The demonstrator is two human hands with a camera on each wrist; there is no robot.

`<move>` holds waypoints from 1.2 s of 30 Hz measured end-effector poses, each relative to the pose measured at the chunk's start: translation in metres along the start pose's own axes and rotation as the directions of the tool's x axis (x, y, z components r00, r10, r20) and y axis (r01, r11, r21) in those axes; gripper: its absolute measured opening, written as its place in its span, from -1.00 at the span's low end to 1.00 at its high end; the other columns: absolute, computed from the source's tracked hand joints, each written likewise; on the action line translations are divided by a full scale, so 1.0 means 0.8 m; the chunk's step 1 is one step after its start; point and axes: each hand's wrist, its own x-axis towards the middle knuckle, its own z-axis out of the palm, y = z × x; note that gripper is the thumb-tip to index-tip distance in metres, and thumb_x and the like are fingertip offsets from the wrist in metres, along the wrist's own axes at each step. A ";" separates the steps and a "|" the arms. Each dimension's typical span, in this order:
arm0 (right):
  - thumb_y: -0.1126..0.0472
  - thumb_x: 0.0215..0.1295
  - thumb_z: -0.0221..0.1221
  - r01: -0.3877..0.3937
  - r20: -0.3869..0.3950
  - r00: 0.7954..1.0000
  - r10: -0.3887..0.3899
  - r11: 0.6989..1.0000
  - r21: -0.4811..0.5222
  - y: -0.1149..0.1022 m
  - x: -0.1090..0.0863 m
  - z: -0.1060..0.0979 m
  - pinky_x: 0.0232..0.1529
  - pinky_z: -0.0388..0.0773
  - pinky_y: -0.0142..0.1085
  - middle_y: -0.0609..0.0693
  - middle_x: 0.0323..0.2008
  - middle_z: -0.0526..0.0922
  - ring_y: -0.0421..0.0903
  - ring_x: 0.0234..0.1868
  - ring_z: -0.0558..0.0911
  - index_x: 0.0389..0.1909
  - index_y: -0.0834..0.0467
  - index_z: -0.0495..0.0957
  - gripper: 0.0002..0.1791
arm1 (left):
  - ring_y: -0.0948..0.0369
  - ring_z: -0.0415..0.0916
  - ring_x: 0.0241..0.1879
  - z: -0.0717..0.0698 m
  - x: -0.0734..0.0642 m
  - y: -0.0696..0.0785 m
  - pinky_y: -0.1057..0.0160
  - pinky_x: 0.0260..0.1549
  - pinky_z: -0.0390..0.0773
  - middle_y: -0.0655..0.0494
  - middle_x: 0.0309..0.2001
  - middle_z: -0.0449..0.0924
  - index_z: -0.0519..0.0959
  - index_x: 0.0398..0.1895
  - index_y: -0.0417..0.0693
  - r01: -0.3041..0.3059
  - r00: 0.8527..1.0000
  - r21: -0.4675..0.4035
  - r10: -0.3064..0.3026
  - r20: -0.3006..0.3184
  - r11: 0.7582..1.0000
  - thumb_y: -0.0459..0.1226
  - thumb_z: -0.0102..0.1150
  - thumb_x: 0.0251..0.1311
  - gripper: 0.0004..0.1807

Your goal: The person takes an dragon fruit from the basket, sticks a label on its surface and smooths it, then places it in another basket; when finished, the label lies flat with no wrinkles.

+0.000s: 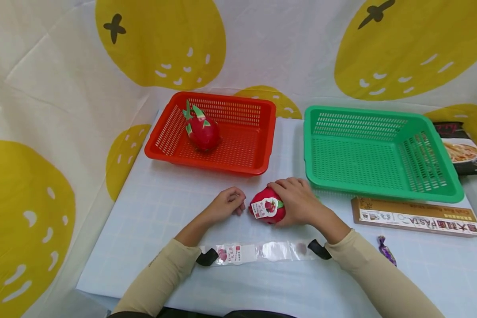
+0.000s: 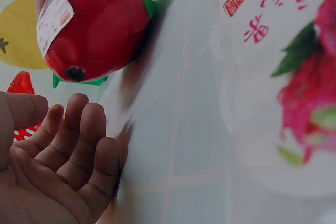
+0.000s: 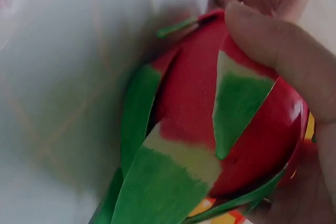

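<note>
Firm work by the right grip [image 1: 296, 199], dead centre of the frame: fingers curled round the dragon fruit [image 1: 267, 193], thumb along its red skin, a white label [image 1: 264, 208] facing up! Whether the fruit touched the bench [image 1: 151, 247], you couldn't tell. And just to its left, a small gap away, the left grip [image 1: 224, 205] lay half open, fingers loosely bent, holding nothing. Below them, at lower centre, a clear sticker strip [image 1: 246, 253] stretched between the wrists. Out to the upper left, the red basket [image 1: 238, 148] carried a second dragon fruit [image 1: 205, 133], green leaves up! Over on the right sat the green basket [image 1: 353, 163], with a pasta box [image 1: 417, 218] just below it, a purple sweet [image 1: 387, 251] lower still, and a black packet [image 1: 461, 148] at the right edge.
</note>
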 end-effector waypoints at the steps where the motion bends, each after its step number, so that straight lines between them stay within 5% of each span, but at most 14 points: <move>1: -0.12 -0.51 0.55 0.010 0.016 1.000 -0.010 1.000 -0.002 0.001 0.000 -0.002 0.09 0.34 0.06 0.06 0.19 0.42 0.06 0.17 0.37 0.26 0.04 0.32 0.12 | 0.16 0.52 -0.46 0.000 -0.001 0.000 0.28 -0.37 0.55 -0.07 -0.40 0.57 0.43 -0.12 -0.24 0.011 1.000 0.003 -0.011 -0.005 1.000 -0.27 -0.04 0.37 -0.81; 7: -0.14 -0.50 0.54 0.052 0.080 0.996 -0.049 0.998 -0.029 0.004 -0.003 -0.003 -0.02 0.46 0.00 0.02 0.14 0.47 0.04 0.10 0.43 0.26 0.04 0.30 0.12 | 0.13 0.53 -0.43 0.001 -0.004 0.007 0.26 -0.33 0.57 -0.07 -0.36 0.58 0.44 -0.08 -0.24 0.027 1.000 0.007 -0.027 -0.008 1.000 -0.22 -0.03 0.37 -0.75; 13: -0.19 -0.56 0.53 0.062 -0.001 0.998 -0.062 0.998 -0.001 0.005 -0.035 -0.002 -0.21 0.54 -0.18 -0.02 -0.08 0.52 -0.06 -0.03 0.46 0.15 0.09 0.36 0.08 | 0.08 0.56 -0.40 0.007 -0.002 0.031 0.25 -0.29 0.59 -0.10 -0.36 0.58 0.44 -0.05 -0.34 -0.045 0.999 -0.024 0.045 0.014 0.999 -0.20 -0.02 0.37 -0.67; 16: -0.21 -0.58 0.54 0.041 -0.055 0.998 -0.036 0.994 0.097 0.005 -0.071 -0.027 -0.25 0.54 -0.24 -0.06 -0.04 0.50 -0.08 0.01 0.42 0.16 0.08 0.35 0.10 | 0.06 0.57 -0.36 0.018 0.006 0.053 0.25 -0.26 0.60 -0.14 -0.33 0.56 0.43 -0.04 -0.34 -0.096 0.993 -0.041 0.098 0.058 0.995 -0.18 -0.02 0.37 -0.66; 20: -0.15 -0.47 0.56 -0.052 -0.140 0.986 0.095 0.958 0.283 0.014 -0.116 -0.098 -0.33 0.57 -0.28 -0.02 0.06 0.46 -0.02 0.06 0.37 0.26 0.07 0.30 0.13 | 0.03 0.58 -0.29 0.044 0.027 0.081 0.23 -0.25 0.62 -0.30 -0.20 0.52 0.42 0.02 -0.28 -0.110 0.988 -0.090 0.119 0.095 0.990 -0.20 -0.02 0.37 -0.68; 23: -0.16 -0.30 0.51 -0.233 -0.164 0.936 0.312 0.896 0.378 0.032 -0.123 -0.159 -0.38 0.61 -0.19 0.08 0.09 0.41 0.08 0.07 0.35 0.34 0.06 0.19 0.12 | -0.03 0.56 -0.12 0.075 0.052 0.101 0.19 -0.22 0.63 -0.30 -0.01 0.46 0.35 0.17 -0.19 -0.037 0.995 -0.176 0.052 0.080 0.984 -0.16 0.00 0.35 -0.59; 27: -0.31 -0.10 0.34 -0.436 -0.115 0.831 0.544 0.765 0.474 0.075 -0.089 -0.208 -0.37 0.62 -0.11 0.22 0.15 0.34 0.21 0.10 0.33 0.36 0.17 0.09 0.10 | -0.09 0.48 0.08 0.123 0.090 0.120 0.12 -0.12 0.60 -0.13 0.14 0.40 0.20 0.35 -0.07 0.069 0.998 -0.309 -0.068 0.015 0.949 -0.05 0.08 0.29 -0.37; 32: -0.44 -0.10 0.24 -0.533 0.009 0.754 0.657 0.605 0.591 0.130 -0.028 -0.205 -0.27 0.60 -0.18 0.26 0.19 0.28 0.16 0.08 0.34 0.33 0.31 0.05 0.19 | 0.10 0.55 -0.07 0.170 0.119 0.126 0.14 -0.07 0.57 -0.08 0.09 0.46 0.22 0.34 -0.16 0.030 0.997 -0.377 -0.057 -0.060 0.926 -0.10 0.11 0.27 -0.36; 36: -0.47 -0.13 0.22 -0.640 0.149 0.690 0.708 0.500 0.584 0.162 0.010 -0.182 -0.26 0.58 -0.17 0.21 0.09 0.33 0.06 -0.06 0.42 0.25 0.38 0.07 0.20 | 0.27 0.47 -0.10 0.185 0.122 0.122 0.20 -0.04 0.52 -0.01 0.08 0.50 0.31 0.27 -0.24 -0.043 0.995 -0.363 0.006 -0.100 0.931 -0.18 0.06 0.31 -0.47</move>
